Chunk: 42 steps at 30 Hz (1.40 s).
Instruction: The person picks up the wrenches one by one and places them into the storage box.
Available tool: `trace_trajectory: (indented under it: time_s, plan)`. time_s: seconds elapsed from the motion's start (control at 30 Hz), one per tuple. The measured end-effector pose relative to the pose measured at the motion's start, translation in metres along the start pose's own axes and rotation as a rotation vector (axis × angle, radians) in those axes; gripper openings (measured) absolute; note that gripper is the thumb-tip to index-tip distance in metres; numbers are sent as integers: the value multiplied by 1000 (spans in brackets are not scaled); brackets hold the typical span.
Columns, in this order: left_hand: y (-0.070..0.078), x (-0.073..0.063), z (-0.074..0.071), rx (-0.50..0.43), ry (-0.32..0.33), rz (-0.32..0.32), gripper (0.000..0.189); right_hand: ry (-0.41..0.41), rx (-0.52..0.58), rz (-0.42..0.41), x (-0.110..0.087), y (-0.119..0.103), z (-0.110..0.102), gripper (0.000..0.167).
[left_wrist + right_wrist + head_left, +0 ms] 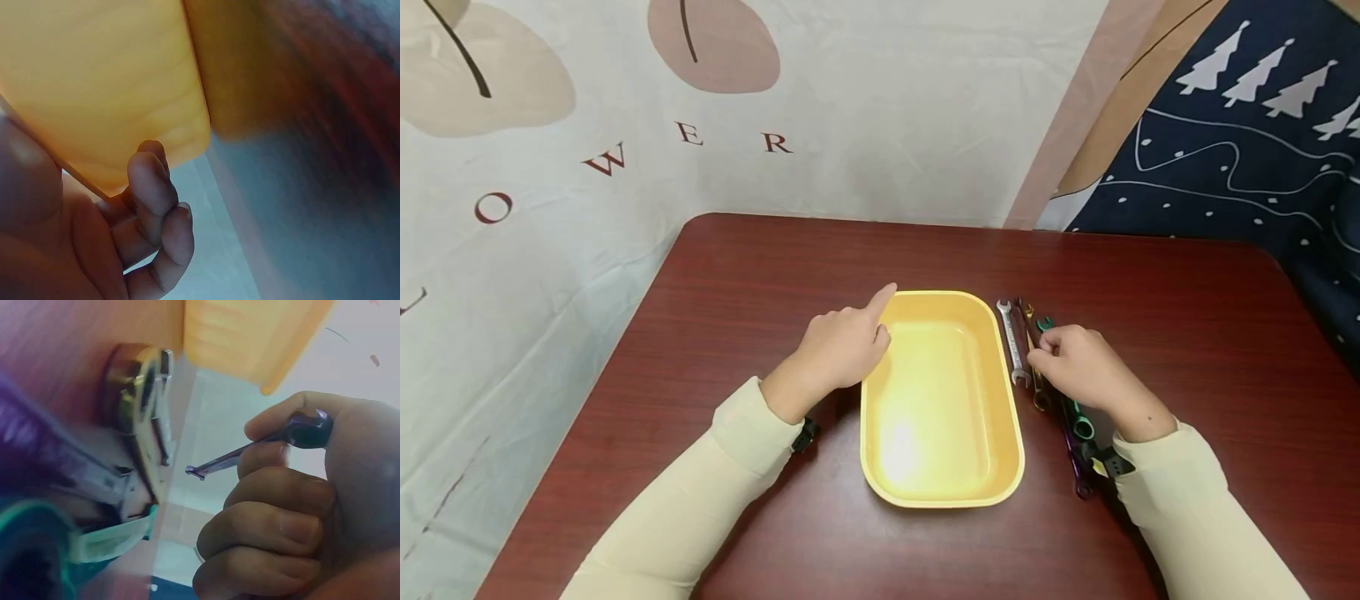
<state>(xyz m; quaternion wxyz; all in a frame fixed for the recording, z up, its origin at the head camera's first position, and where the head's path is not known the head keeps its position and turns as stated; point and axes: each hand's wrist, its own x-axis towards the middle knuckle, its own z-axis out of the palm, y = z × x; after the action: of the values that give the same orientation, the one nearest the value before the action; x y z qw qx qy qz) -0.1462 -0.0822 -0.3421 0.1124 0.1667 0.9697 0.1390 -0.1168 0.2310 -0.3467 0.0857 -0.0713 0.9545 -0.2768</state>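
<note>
A yellow plastic tray (942, 500) stands on the table, with its inside bare. My left hand (848, 343) grips the tray's left rim near the far corner; the left wrist view shows curled fingers (153, 184) against its outer wall. Right of the tray, my right hand (1086, 367) pinches a dark purple wrench (219, 465) between thumb and fingers. Around that hand lie a silver wrench (1013, 343), a gold wrench (1040, 393), a green wrench (1082, 427) and another purple wrench (1081, 483). The hand partly hides the green and purple ones.
A dark red wooden table (760, 275) carries everything. Behind it hangs a pale printed cloth (910, 167) with letters, and at the far right a navy cloth (1210, 167) with white trees. The silver wrench lies close along the tray's right wall.
</note>
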Motion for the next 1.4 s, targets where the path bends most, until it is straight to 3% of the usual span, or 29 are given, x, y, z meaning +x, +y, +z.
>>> trace_trajectory:
  time_s: [0.57, 0.97, 1.4]
  plan:
    - [6, -4, 1, -9, -3, -5, 60, 126, 62, -42, -22, -27, -10, 29]
    - [15, -12, 2, -12, -4, -27, 61, 90, 54, -87, -42, -41, -16, 30]
    - [13, -10, 3, -12, -11, -31, 61, 83, 83, -163, -51, -63, 0, 32]
